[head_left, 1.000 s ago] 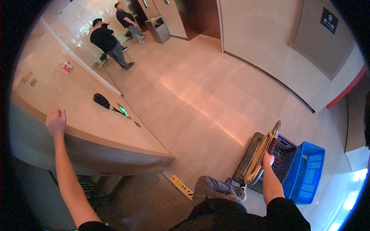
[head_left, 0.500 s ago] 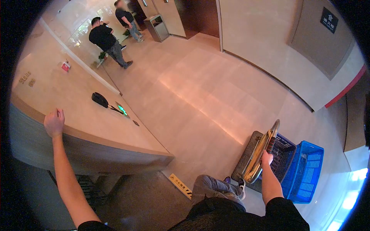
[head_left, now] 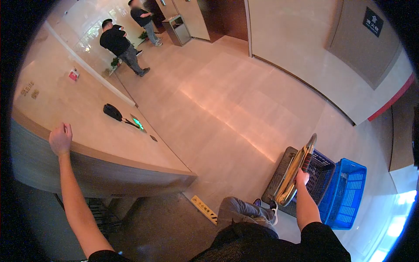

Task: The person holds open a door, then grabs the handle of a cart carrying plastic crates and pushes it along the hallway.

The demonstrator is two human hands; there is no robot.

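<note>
My left hand (head_left: 61,139) is closed at the edge of a brown-grey door-like panel (head_left: 109,168). It seems to grip that edge, with the fingertips partly hidden. On the right, my right hand (head_left: 301,177) is wrapped around a long, flattened metal frame (head_left: 287,191) with a dark ribbed grip (head_left: 307,162). This frame is tilted over a grey mesh basket (head_left: 276,174) and a dark blue plastic basket (head_left: 322,168). A bright blue crate (head_left: 352,192) stands beside them on the floor.
A yellow floor strip (head_left: 203,208) crosses the threshold. Pale tiled floor (head_left: 218,109) stretches ahead. Two people in black tops (head_left: 115,41) (head_left: 142,17) stand at the back near a metal bin (head_left: 178,31). A black bag-like item (head_left: 112,112) and green sign (head_left: 138,123) are on the left wall.
Both my hands stay nearly where they were, as do the baskets. The farther person at the back has brought a forearm up in front of the body.
</note>
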